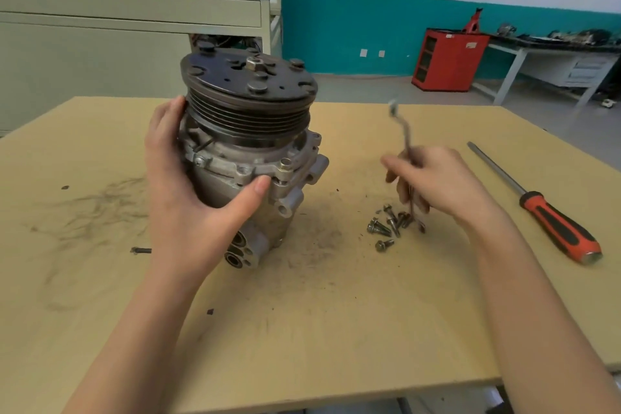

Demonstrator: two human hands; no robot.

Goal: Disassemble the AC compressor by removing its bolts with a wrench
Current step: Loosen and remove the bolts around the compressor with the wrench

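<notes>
Head view: AC compressor [250, 151] standing on end at the left-centre of the tabletop [336, 312], its long axis close to vertical with a slight lean, the ribbed pulley and clutch plate [250, 77] facing up and the port block [243, 250] at the near, lower end. The left hand [188, 191] is spread around the housing, fingers at the far left under the pulley and thumb pressed against the flange, beside a bolt [285, 163] that is still seated. The right hand [437, 181] is closed around the shank of a wrench [405, 141], which stands nearly upright, blurred, its upper end pointing away and its lower end just above a cluster of loose bolts [386, 225]. One more loose bolt [141, 250] lies left of the compressor; a screwdriver [537, 205] lies at the right, well apart.

Likely hazards, as a judgement: standing on a narrow base, the compressor may tip or twist when torque is applied, since only one hand steadies it. A wrench that is not seated squarely could slip off the bolt head and round it, or strike the left thumb nearby. The wrench's lower end could also scatter the loose bolts.
</notes>
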